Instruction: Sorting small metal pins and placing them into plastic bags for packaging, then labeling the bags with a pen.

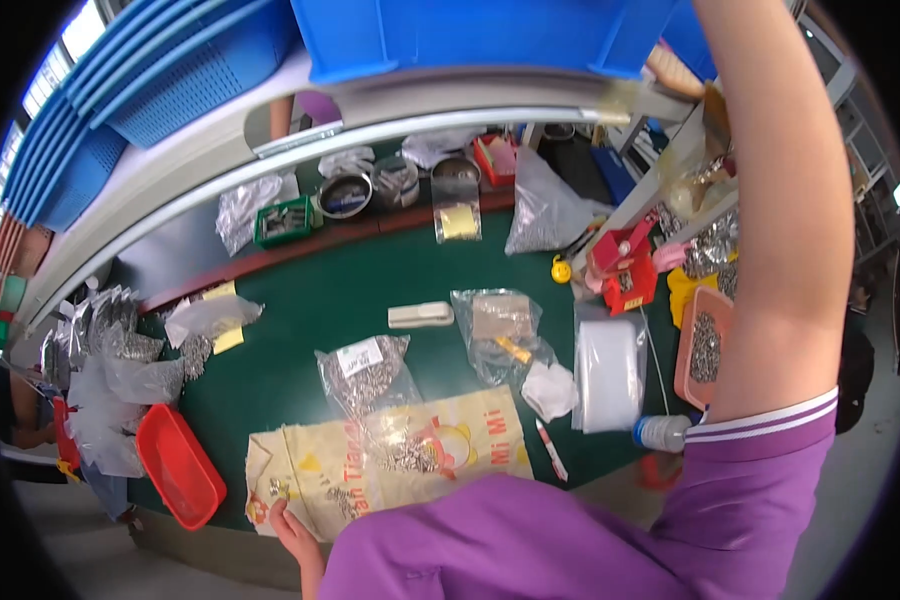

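My left hand is at the lower left edge of a beige cloth sack, its fingers stretched out beside a few small shiny metal pieces. Nothing shows clearly in its grasp. My right arm is raised past the right side and leaves at the top, so that hand is out of sight. On the sack are more small metal parts and a dark little pile. A labelled clear bag full of metal parts overlaps the sack's upper edge.
A red tray stands at the left beside filled bags. A stapler, clear bags, a pen and a bottle lie on the green table. A blue bin sits overhead.
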A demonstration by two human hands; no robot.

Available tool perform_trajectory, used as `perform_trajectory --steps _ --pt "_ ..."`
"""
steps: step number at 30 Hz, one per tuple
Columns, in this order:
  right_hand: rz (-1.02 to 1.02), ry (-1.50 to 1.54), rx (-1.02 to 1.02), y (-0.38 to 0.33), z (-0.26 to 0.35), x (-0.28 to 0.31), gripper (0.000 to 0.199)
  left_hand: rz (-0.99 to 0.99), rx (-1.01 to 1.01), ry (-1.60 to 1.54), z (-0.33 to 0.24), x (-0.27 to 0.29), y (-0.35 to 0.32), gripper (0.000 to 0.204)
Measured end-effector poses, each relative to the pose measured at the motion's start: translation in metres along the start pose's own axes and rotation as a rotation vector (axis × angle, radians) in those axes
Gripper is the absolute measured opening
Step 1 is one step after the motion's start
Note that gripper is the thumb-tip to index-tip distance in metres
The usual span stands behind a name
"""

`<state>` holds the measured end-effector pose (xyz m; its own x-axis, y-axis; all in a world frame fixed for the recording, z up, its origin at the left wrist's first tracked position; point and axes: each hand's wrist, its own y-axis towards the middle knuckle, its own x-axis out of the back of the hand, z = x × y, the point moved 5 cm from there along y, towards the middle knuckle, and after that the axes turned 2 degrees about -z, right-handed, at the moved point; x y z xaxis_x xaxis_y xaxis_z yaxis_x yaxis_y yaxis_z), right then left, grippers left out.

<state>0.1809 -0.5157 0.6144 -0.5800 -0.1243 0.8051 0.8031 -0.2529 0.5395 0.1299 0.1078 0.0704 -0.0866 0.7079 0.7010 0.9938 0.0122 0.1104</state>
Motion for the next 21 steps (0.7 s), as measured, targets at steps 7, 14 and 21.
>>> perform_trajectory --steps 7,14,21 --pt "-0.363 0.265 -0.123 0.025 -0.059 0.01 0.021 -0.022 -0.029 -0.126 -0.021 -0.025 0.018 0.025" --pt "-1.011 0.399 0.334 -0.007 -0.025 0.058 0.011 -0.033 -0.037 -0.267 -0.067 -0.031 0.028 0.025" --pt "0.073 0.618 0.585 -0.111 0.11 -0.033 0.01 0.193 -0.169 -0.784 -0.212 -0.021 0.038 0.056"
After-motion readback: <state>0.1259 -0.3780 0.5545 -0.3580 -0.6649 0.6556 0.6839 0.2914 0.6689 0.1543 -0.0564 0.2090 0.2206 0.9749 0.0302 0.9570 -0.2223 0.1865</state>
